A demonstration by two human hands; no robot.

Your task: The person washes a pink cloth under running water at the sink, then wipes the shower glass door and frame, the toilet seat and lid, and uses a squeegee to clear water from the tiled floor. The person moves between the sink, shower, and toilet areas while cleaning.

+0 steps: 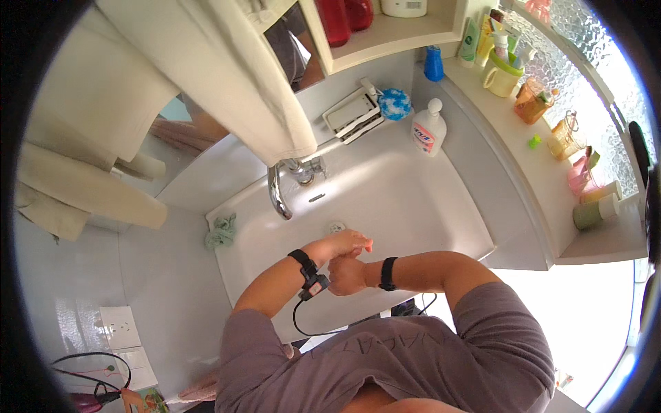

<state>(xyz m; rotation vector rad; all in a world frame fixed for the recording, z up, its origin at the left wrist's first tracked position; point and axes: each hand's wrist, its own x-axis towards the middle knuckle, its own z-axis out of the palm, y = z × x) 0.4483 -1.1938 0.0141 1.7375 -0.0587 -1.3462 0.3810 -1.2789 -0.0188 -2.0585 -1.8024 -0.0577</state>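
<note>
Both my hands are over the white washbasin [413, 206], close to its drain [336, 227]. My left hand [348, 243] lies across the top of my right hand [347, 274], and the two touch at the fingers. Whether anything lies between them cannot be told. A black strap with a small cabled device [313, 286] is on the left wrist, and another black strap [388, 273] is on the right. The chrome faucet [279, 193] curves over the basin behind my hands. A white pump bottle [429, 129] stands at the basin's back right corner.
Pale towels [227, 77] hang above the faucet. A soap rack [353, 113] and a blue-white bath puff [395, 104] sit behind the basin. A green cloth [222, 232] lies on its left rim. Cups and bottles line the right shelf [480, 108]. Wall sockets [120, 327] are at lower left.
</note>
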